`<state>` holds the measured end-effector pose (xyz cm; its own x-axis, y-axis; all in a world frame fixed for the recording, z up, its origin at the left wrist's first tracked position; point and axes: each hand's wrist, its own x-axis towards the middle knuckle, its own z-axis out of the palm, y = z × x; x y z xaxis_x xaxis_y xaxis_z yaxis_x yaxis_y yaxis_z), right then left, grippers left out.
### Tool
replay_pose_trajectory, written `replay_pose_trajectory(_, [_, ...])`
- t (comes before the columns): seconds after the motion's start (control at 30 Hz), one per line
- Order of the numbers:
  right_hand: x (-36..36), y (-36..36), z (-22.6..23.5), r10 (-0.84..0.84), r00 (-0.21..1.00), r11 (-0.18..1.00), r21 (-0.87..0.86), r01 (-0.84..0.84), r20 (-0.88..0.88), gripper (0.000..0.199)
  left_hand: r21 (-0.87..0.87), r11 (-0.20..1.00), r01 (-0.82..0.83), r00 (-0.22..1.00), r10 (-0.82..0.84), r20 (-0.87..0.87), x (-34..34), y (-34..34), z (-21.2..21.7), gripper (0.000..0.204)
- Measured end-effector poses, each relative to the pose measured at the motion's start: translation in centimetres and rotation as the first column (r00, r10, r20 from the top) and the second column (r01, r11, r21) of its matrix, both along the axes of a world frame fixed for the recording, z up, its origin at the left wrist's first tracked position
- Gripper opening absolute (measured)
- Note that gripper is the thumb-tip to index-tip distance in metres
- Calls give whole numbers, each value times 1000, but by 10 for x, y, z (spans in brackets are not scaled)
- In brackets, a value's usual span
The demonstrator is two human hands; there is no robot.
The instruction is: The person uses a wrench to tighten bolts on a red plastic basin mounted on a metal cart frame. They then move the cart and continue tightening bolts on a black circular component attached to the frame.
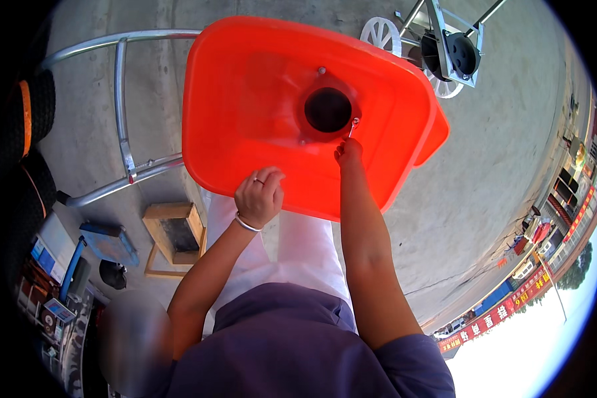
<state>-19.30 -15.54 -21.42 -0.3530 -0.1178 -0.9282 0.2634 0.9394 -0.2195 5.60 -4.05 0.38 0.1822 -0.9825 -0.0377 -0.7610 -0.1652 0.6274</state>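
Note:
A large red plastic hopper (259, 99) tilts in front of me, its inside facing me. Near its middle is a round dark hole (328, 110) with bolts about it. My right hand (349, 151) is closed on a small silver wrench (351, 130). The wrench's end meets a bolt (356, 121) at the lower right of the hole. My left hand (260, 198), with a ring and a bracelet, is over the hopper's near rim. Its fingers are curled together, and whatever they may hold is hidden.
A bent metal tube frame (123, 99) extends left from the hopper. White spoked wheels (381, 36) and a metal bracket assembly (454, 53) stand at the upper right. Tires (40, 103), a wooden box (174, 232) and a blue metal piece (109, 244) are at the left.

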Motion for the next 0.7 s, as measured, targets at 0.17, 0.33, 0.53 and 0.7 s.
replay_pose_trajectory(0.17, [20,-8,30,128,987,991,-17,-130,-93,14,19,1000,2,1000,-2,4,0,0,1,18])
replay_pose_trajectory(0.33, [14,-3,19,198,979,977,-70,-201,-47,9,16,1000,16,1000,-16,8,-1,-1,0,19])
replay_pose_trajectory(0.53, [39,-1,7,-304,895,939,-55,340,327,14,24,1000,8,1000,-9,15,-2,-2,1,18])
replay_pose_trajectory(0.7, [93,-34,15,-619,669,703,-89,705,410,20,30,1000,4,1000,-5,29,-3,1,-2,18])
